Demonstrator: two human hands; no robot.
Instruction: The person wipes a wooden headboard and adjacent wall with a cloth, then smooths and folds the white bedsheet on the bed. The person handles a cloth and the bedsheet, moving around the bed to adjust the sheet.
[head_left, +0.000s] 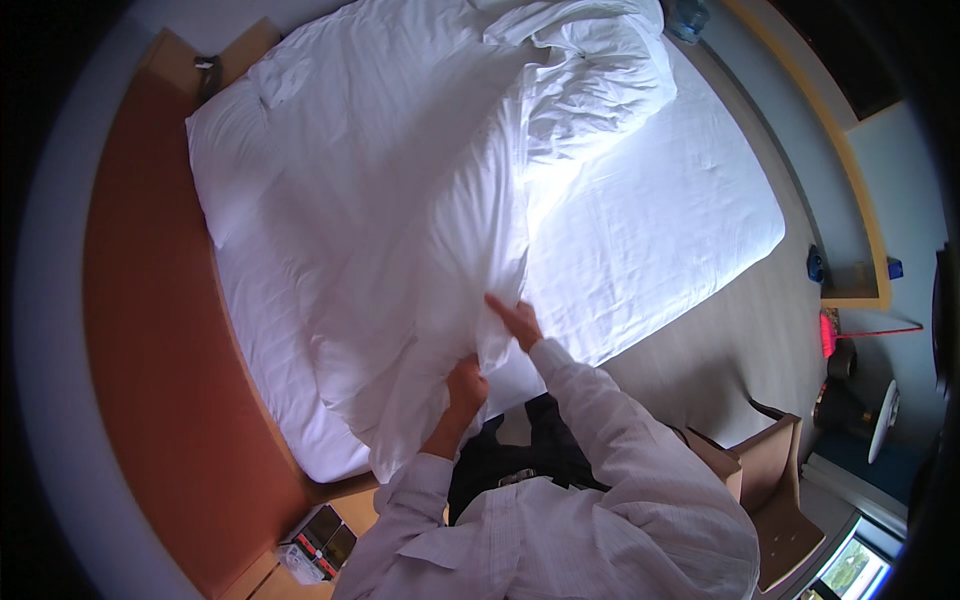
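Note:
A white duvet (390, 225) lies bunched and wrinkled over the left and middle of the bed, with a crumpled fold near the far right end. My left hand (468, 384) is closed on the duvet's near edge. Just above and right of it, my right hand (517, 321) lies against the same edge with the index finger extended; whether its other fingers grip the cloth cannot be told. Right of the duvet, a white fitted sheet (645, 232) shows on the mattress.
An orange-brown headboard (150, 315) runs along the left. A box (322, 544) stands on the wooden nightstand at lower left. A brown chair (780, 480) stands at lower right on the grey floor (690, 360). A large plastic water bottle (688, 20) is beyond the bed.

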